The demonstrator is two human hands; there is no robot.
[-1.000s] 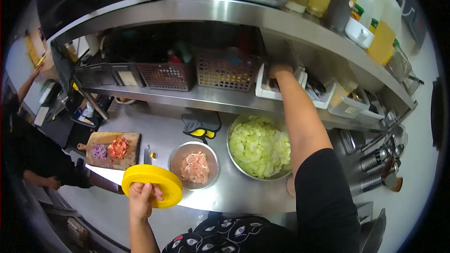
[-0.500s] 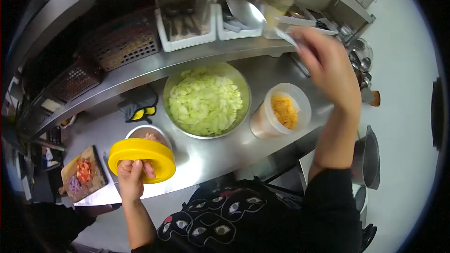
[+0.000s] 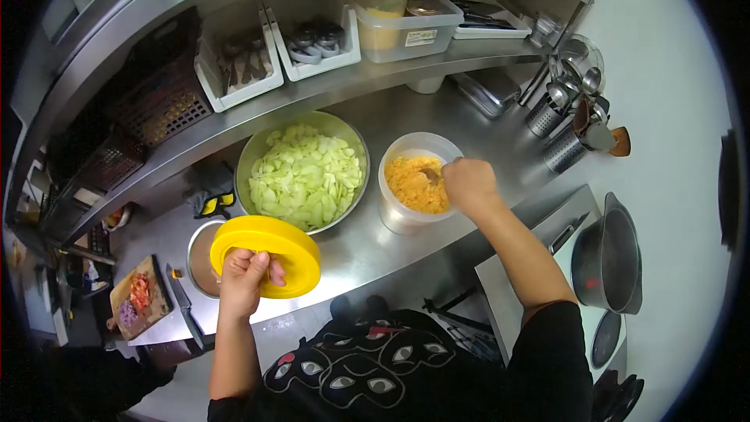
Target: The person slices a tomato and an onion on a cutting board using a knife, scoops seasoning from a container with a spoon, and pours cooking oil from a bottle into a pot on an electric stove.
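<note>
My left hand is closed on the edge of a round yellow lid, held tilted above the counter's front edge. Below and behind the lid stands a metal bowl, partly covered from sight. My right hand grips a metal spoon at the rim of a tall translucent plastic container. The spoon's end is in the orange, shredded or crumbly food inside; its handle is hidden in my fingers. Left of the container sits a large metal bowl of sliced pale-green vegetable.
A cutting board with chopped red and purple pieces lies at left beside a knife. Above the counter runs a steel shelf with utensil bins. Utensil holders and a dark pot stand at right.
My right hand has come down from near the shelf, putting the spoon into the orange food. My left hand still holds the lid. The view has shifted to the right.
</note>
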